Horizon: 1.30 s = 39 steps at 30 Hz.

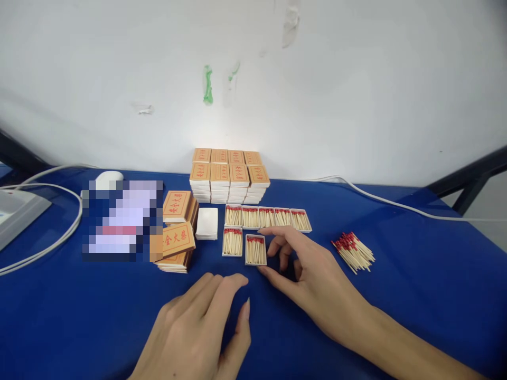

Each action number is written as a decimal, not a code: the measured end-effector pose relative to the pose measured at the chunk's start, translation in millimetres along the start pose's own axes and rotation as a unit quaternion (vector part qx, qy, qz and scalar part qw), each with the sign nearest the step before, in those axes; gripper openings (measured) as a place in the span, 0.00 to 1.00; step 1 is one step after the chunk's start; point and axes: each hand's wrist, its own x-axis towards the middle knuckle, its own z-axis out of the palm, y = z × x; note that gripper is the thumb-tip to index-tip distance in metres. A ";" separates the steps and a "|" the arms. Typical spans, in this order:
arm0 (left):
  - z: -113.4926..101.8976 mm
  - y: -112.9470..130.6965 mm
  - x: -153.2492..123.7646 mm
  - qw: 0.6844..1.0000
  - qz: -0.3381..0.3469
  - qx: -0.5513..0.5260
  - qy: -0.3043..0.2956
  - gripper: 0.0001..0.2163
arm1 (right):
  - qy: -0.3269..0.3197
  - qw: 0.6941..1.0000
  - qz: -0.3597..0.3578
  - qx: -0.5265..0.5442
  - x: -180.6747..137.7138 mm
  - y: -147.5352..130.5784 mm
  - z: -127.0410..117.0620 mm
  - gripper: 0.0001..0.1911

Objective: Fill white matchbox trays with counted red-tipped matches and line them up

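Note:
My right hand (307,272) hovers over the blue table (415,295) with its fingers spread and curved, holding nothing; thumb and forefinger reach the right side of a small tray of red-tipped matches (255,249). My left hand (198,330) rests palm down in front, fingers loosely together, empty. A second filled tray (232,241) lies to its left. Behind them runs a row of several filled trays (267,217). A loose heap of matches (354,252) lies to the right of my right hand.
Stacked orange matchboxes (228,176) stand by the white wall. More orange sleeves (177,232) pile up at left beside a white empty tray stack (207,223). A blurred patch, a white mouse (108,179), cables and a grey device (16,211) sit far left.

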 end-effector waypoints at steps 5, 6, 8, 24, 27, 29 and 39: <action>0.9 -1.6 -5.1 1.000 -0.010 0.016 -0.001 0.13 | 0.012 1.000 -0.001 0.010 5.4 1.0 1.7 0.24; 1.5 -2.1 -5.4 1.000 -0.012 0.018 -0.001 0.13 | 0.013 1.000 0.000 0.011 6.2 1.0 1.9 0.24; 2.8 -2.7 -5.1 1.000 -0.014 0.021 -0.005 0.14 | 0.015 1.000 0.002 0.014 7.4 0.9 2.3 0.24; -30.9 -12.1 13.0 0.960 -0.060 0.234 0.143 0.15 | 0.026 0.999 -0.013 0.025 10.6 0.1 3.8 0.23; -29.3 -20.4 15.8 0.965 -0.052 0.229 0.116 0.15 | 0.023 0.999 -0.006 0.025 9.5 -0.1 4.6 0.24; -27.0 -23.4 17.0 0.964 -0.038 0.239 0.111 0.17 | 0.023 0.999 -0.003 0.027 8.5 -0.4 4.6 0.25; -22.2 -24.7 25.4 0.946 -0.018 0.304 0.113 0.18 | 0.023 0.999 0.029 0.031 -2.1 1.1 0.5 0.26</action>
